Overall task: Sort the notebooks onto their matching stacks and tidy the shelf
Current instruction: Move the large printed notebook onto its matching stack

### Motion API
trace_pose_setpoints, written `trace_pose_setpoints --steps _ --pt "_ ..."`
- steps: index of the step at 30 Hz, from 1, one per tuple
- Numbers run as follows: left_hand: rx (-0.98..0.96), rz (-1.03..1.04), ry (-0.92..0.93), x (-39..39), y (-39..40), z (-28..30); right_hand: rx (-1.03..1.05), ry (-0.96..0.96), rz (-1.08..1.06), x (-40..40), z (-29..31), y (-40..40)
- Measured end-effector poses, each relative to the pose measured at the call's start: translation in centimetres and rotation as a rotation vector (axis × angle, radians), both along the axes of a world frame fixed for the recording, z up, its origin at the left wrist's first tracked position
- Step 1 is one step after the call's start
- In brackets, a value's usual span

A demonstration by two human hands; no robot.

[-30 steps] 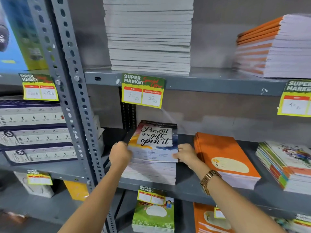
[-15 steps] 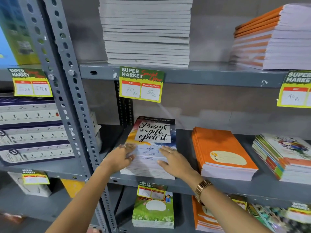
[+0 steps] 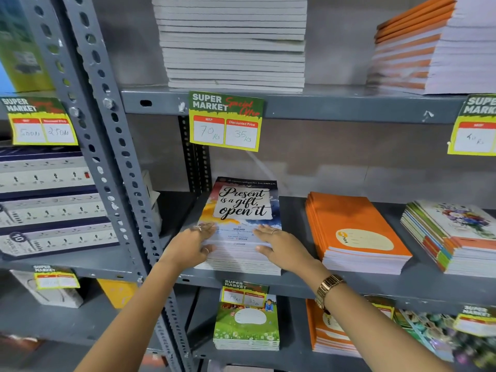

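Note:
A stack of notebooks with a "Present is a gift, open it" cover (image 3: 243,205) lies on the middle grey shelf (image 3: 295,284). My left hand (image 3: 192,244) rests flat against the stack's front left corner, fingers spread over the top cover and edge. My right hand (image 3: 281,247) lies flat on the front right part of the same stack, fingers apart, a gold watch on the wrist. Neither hand grips anything. To the right sit an orange notebook stack (image 3: 354,232) and a stack with floral covers (image 3: 453,234).
The upper shelf carries a tall white-edged stack (image 3: 233,41) and an orange-striped stack (image 3: 434,49). Price tags (image 3: 226,120) hang from shelf edges. A slotted steel upright (image 3: 112,146) stands left, with boxed power strips (image 3: 51,205) beyond. The lower shelf holds green (image 3: 247,322) and orange notebooks.
Both hands moved from gripping the stack's sides to lying flat on its front top. The stack now sits squared on the shelf. The camera moved closer.

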State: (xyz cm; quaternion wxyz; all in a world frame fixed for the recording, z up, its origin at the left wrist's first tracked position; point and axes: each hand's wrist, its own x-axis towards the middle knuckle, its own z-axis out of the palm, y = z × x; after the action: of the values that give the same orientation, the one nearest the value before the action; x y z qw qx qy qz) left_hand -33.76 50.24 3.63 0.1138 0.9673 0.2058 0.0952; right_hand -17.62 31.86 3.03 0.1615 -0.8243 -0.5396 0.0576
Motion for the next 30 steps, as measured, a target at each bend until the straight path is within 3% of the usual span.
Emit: trace_pose_setpoints --steps 10,30 --pt "0.011 0.029 -0.13 -0.4 -0.6 -0.8 0.026 -0.113 -0.034 -0.8 -1.0 -0.4" --pt "-0.139 0.059 -0.129 0.0 -0.7 -0.4 0.051 -0.28 -0.072 -1.5 -1.7 -0.2"
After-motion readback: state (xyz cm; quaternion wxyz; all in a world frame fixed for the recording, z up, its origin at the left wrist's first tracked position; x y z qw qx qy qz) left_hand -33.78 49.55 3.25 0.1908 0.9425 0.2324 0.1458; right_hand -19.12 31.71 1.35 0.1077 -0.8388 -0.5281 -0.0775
